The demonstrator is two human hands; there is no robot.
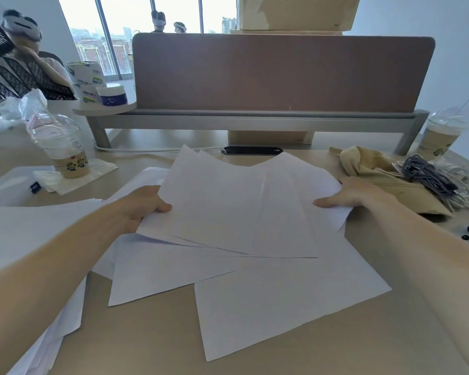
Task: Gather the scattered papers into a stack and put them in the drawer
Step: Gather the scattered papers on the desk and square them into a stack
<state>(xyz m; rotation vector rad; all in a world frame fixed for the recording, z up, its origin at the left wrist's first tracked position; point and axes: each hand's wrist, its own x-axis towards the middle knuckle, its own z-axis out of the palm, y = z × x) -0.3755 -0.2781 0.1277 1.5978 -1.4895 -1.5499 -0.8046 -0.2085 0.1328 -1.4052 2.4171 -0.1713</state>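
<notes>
Beige desk [146,334], papers [236,207] tight in left grip [141,205], right grip [349,194]; brown divider [282,74] behind.

Beige desk [152,334], brown partition [282,71] behind, tall windows [136,17] — bright daylight, white walls

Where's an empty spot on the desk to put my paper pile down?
Bare desk shows at the near edge, between the left sheets and the big front sheet, and right of that sheet. Crowded: cup at left, brown bag and cables at right.
</notes>
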